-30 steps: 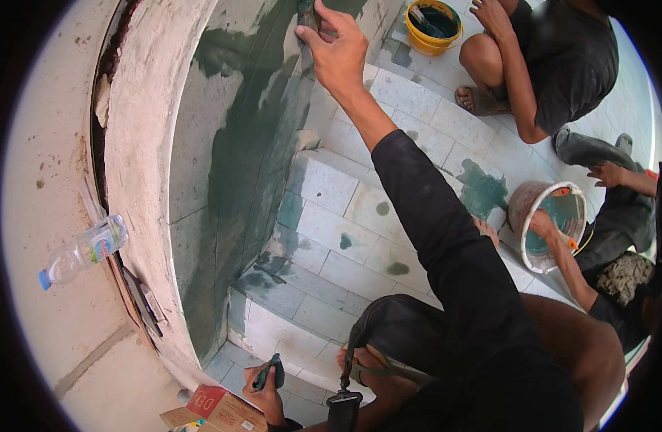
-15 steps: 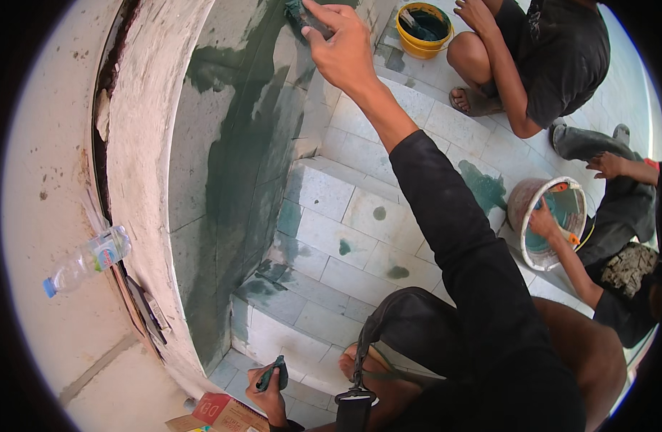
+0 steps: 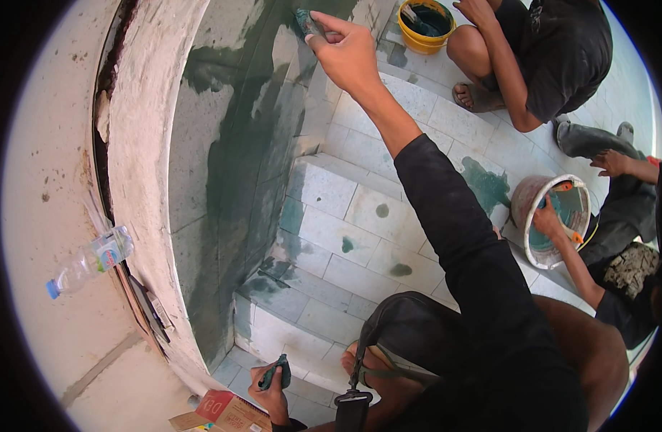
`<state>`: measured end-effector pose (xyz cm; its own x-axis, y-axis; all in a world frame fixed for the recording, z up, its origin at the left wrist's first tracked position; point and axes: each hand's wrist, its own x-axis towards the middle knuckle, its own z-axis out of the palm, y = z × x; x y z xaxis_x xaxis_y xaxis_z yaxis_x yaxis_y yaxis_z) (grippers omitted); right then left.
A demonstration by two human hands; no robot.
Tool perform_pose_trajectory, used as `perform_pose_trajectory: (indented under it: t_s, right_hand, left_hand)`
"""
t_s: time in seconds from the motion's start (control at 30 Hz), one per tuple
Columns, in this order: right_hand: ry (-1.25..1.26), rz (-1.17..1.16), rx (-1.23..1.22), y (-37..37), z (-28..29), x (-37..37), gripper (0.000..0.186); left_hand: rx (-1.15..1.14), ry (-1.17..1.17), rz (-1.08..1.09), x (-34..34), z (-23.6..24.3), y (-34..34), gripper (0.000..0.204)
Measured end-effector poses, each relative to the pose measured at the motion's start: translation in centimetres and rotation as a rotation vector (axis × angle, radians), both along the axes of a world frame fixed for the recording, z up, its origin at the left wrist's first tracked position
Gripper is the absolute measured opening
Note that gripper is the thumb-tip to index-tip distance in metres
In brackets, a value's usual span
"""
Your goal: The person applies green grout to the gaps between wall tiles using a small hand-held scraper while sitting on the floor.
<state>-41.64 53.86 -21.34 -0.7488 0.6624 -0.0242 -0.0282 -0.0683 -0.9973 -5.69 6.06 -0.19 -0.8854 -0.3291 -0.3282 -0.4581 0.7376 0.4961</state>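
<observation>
My right hand [image 3: 351,57] is stretched far forward, gripping a small flat pad smeared dark green [image 3: 309,24] between thumb and fingers. The pad is at the tiled side wall [image 3: 255,137], whose pale tiles carry broad wet green smears. Whether it touches the wall is hard to tell. Low in the view, my left hand [image 3: 270,389] is closed round a dark green-coated lump [image 3: 276,370] whose kind I cannot make out. It is above the tiles near the foot of the wall.
Tiled steps [image 3: 345,248] with green spots lie below my arm. A yellow bucket [image 3: 422,45] and a whitish bucket [image 3: 519,209] hold green stuff; a co-worker's hand reaches into the latter. Another person [image 3: 568,57] squats behind. A plastic bottle [image 3: 90,263] and cardboard box [image 3: 234,412] lie left.
My right hand has moved slightly down and right along the wall, with the pad tilted differently. My left hand stays almost in place.
</observation>
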Motion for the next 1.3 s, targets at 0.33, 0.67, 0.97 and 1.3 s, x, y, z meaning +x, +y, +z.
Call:
perform_pose_trajectory:
  t_s: [0.33,0.67,0.97,1.3]
  right_hand:
    - [0.04,-0.065,0.07,-2.8,1.5,-0.4,0.043]
    - [0.211,-0.053,0.589,2.5,2.6,-1.4,0.043]
    - [0.067,0.011,0.674,1.0,-2.4,-0.6,0.04]
    - [0.016,-0.134,0.039,-3.6,-0.4,-1.6,0.043]
  left_hand:
    - [0.002,-0.016,0.083,0.9,-0.1,-1.3,0.019]
    - [-0.006,-0.037,0.068,0.9,-0.1,-1.2,0.019]
    - [-0.013,-0.054,0.061,0.5,0.1,-0.5,0.019]
    - [-0.011,-0.069,0.07,0.5,0.3,-0.2,0.019]
